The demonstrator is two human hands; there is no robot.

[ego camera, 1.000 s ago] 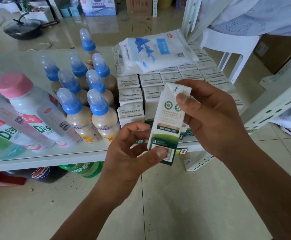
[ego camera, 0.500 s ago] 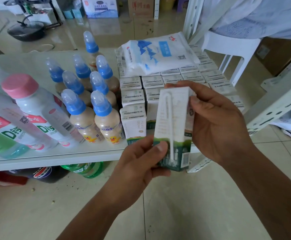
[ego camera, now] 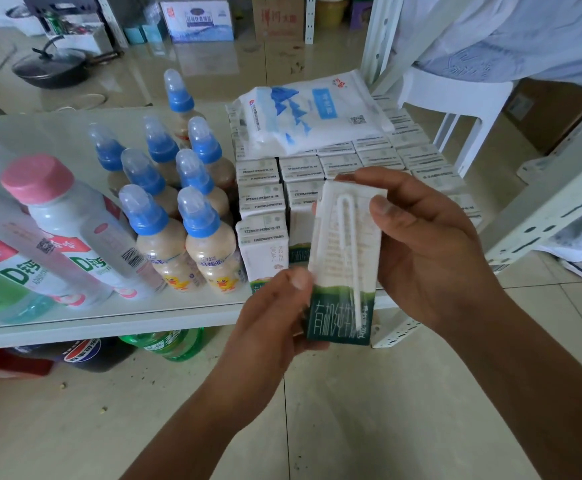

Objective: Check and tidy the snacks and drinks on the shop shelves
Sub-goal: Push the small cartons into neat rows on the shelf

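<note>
Looking through the head camera, I saw the milk carton [ego camera: 343, 261] held upright in front of the shelf [ego camera: 109, 320] edge, above the floor, with its straw side turned to me. My left hand [ego camera: 275, 317] pinched the lower left corner, with the thumb on the front and the fingers underneath. My right hand [ego camera: 428, 251] grasped the upper right side, with the thumb on the face and the fingers behind. The straw [ego camera: 350, 244] lay along the face, bent over at the top, and it looked whole.

To check well, I judged I should turn the carton slowly by its edges, without squeezing the faces or rubbing the straw. The rows of cartons [ego camera: 262, 244] stood just beside the blue-capped bottles [ego camera: 165, 237]. My hands hid the front row there, so I could not tell whether a gap waited for it.
</note>
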